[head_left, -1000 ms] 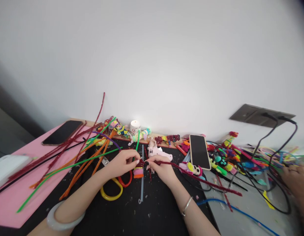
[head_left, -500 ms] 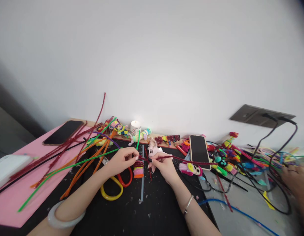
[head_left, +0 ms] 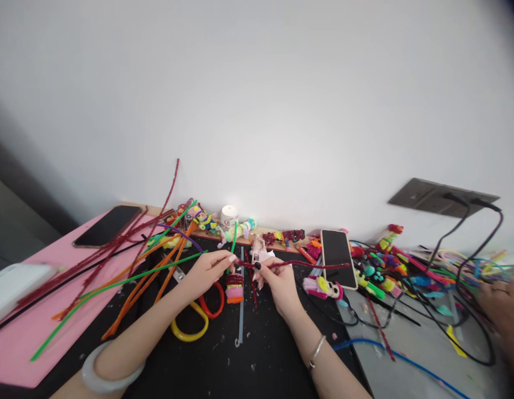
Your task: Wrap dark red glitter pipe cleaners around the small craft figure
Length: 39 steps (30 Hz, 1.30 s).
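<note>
"Firstly, the large surfaces?"

"A plain white wall [head_left: 257, 111] at the back. Below it, a black flat work surface [head_left: 273, 354], marked with small pale scraps. A flat pink sheet [head_left: 20, 349] lies at the left; a grey smooth surface [head_left: 381, 382] adjoins at the right."

"And the hands?"

"Three in view. The person's left hand [head_left: 209, 270] has thumb and forefinger pinched together on a dark red, fuzzy pipe cleaner [head_left: 311, 265]. The right hand [head_left: 279, 285] grips the same strand just beside, thumb against forefinger. Another person's hand [head_left: 500, 310] is at the far right edge — blurred, its grip cannot be told."

"Position of the strand?"

"Roughly level, above the black surface. Its free end runs right, across the view of a cream-edged, dark-screened phone [head_left: 339, 257]."

"Other articles, in descending size?"

"A dark, rectangular phone [head_left: 107, 226] on the pink sheet. Scissors with one yellow and one red loop handle [head_left: 190, 337], near the left wrist. A pale pink glue gun [head_left: 262, 253], partly hidden behind the right hand. A slim, translucent bluish stick [head_left: 241, 318], lying lengthwise. Lastly, a small bundle banded dark red, pink and orange [head_left: 235, 292], below the pinched strand — whether the two touch, I cannot tell."
</note>
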Tool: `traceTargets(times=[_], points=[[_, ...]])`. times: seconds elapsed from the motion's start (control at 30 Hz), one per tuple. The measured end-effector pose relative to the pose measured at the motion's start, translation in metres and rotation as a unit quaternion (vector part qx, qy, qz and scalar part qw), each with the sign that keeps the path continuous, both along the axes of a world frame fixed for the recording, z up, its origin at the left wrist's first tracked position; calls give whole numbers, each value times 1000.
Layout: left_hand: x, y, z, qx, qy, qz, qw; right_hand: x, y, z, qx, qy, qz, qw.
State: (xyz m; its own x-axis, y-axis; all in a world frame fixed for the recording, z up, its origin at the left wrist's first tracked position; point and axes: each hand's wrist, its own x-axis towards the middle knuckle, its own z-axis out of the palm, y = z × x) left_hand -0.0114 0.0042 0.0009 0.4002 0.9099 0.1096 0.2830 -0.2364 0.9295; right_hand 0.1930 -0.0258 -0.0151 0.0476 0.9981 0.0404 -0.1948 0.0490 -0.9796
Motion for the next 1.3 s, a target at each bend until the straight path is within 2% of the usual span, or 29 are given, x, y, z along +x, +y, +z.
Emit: traceTargets(times=[0.33,0.63,0.9,1.3], points=[[10,-6,2,-8,7,6,1000,-5,-3,-3,19,3,-44,999],[16,-11,7,-43,-38,67,996,-8,-4,-4,21,-17,-43,999],[17,-9,6,-63,-71,70,993,-9,-4,-3,23,-24,-53,998],[17,-7,3,-72,-68,77,992,-10,-5,-1,34,-32,-55,997]])
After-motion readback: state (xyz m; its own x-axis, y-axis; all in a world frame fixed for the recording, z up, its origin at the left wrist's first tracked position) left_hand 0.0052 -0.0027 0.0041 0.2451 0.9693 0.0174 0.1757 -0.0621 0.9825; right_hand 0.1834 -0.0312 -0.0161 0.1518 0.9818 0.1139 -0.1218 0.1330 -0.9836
